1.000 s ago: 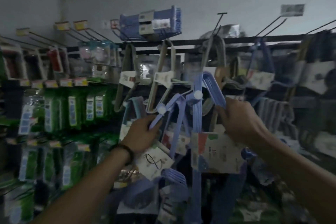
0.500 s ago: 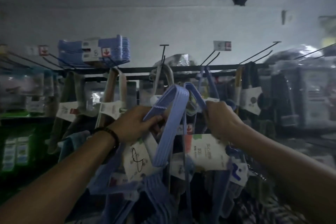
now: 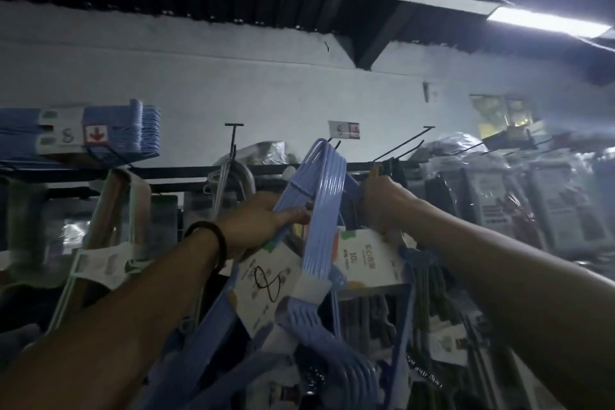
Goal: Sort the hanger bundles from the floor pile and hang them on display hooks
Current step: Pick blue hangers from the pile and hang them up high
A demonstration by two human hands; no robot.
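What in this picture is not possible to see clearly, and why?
Head view:
Whether the blue hanger bundle is on the display hook: its top covers the hook tip.
What the right hand grips: hidden behind the hand itself.
Label print: blurred, too small.
Lower hangers: cut by bottom edge.

A blue hanger bundle [image 3: 319, 196] of ribbed plastic hangers stacked tight stands nearly upright at mid-view. Its hook ends point to 12 o'clock, just beside the tip of a black wire display hook [image 3: 336, 145] that carries a price tag; whether they touch is unclear. The left hand [image 3: 266, 220] grips the bundle's neck from 9 o'clock. A white paper label [image 3: 266, 280] with a black scribble wraps the bundle lower down. At its 3 o'clock the right hand [image 3: 382, 206] holds a second blue bundle [image 3: 404, 326], which hangs down and bears a printed label [image 3: 362, 263]. More blue hangers [image 3: 332, 373] dangle at 6 o'clock. A T-ended hook [image 3: 233, 140] juts out at 11 o'clock and a long hook [image 3: 406, 143] at 1 o'clock.
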